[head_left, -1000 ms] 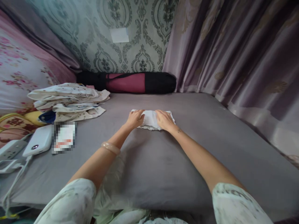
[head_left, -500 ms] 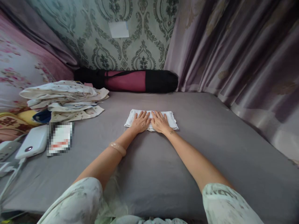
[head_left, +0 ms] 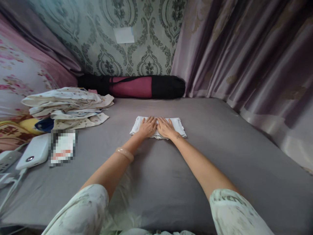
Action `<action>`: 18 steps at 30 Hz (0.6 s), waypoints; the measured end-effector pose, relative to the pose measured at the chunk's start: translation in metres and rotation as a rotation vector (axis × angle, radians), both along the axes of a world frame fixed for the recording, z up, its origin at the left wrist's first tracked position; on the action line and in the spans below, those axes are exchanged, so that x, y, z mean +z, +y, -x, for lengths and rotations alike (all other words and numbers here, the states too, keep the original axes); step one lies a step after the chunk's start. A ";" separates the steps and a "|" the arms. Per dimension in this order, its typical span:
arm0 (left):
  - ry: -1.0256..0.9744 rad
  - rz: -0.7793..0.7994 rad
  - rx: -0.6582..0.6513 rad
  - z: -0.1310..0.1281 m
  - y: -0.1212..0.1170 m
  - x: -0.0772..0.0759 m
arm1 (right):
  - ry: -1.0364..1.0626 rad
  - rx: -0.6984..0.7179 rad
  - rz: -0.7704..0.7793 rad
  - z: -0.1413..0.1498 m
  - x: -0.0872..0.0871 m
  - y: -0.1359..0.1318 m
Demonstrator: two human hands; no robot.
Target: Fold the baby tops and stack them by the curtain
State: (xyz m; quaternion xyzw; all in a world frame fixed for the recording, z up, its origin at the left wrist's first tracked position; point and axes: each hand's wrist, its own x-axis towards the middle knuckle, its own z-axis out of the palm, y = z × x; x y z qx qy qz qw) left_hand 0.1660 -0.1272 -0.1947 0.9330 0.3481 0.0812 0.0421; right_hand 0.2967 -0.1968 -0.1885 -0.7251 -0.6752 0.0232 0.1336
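Note:
A white folded cloth [head_left: 177, 124] lies flat on the grey bed sheet [head_left: 156, 169], straight ahead of me. My left hand [head_left: 148, 127] rests palm down on its left half, fingers stretched out. Beside it, almost touching, my right hand [head_left: 165, 127] presses flat on the middle and right of the same cloth. Both hands are open and grip nothing. The cloth's middle is partly hidden under them. A pale bangle [head_left: 124, 154] sits on my left forearm.
At the left stands a pile of folded clothes [head_left: 68, 101]. Nearer are a white power bank [head_left: 34, 151] with a cable, a power strip [head_left: 8, 160] and a blurred-out packet [head_left: 63, 148]. A black and maroon rolled bag [head_left: 132, 87] lies along the wall. Curtains [head_left: 220, 49] hang at the right.
Both hands stay on the cloth, with the fingers now drawn slightly closer together. The whole view has shifted a little as the head tilted.

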 end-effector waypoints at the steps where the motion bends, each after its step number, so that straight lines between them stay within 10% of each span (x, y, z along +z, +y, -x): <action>1: 0.007 0.025 0.003 0.000 -0.001 -0.002 | 0.006 -0.002 -0.008 0.001 -0.003 0.000; 18: 0.001 -0.026 0.168 0.016 0.005 0.001 | 0.016 -0.119 -0.017 -0.011 -0.005 -0.008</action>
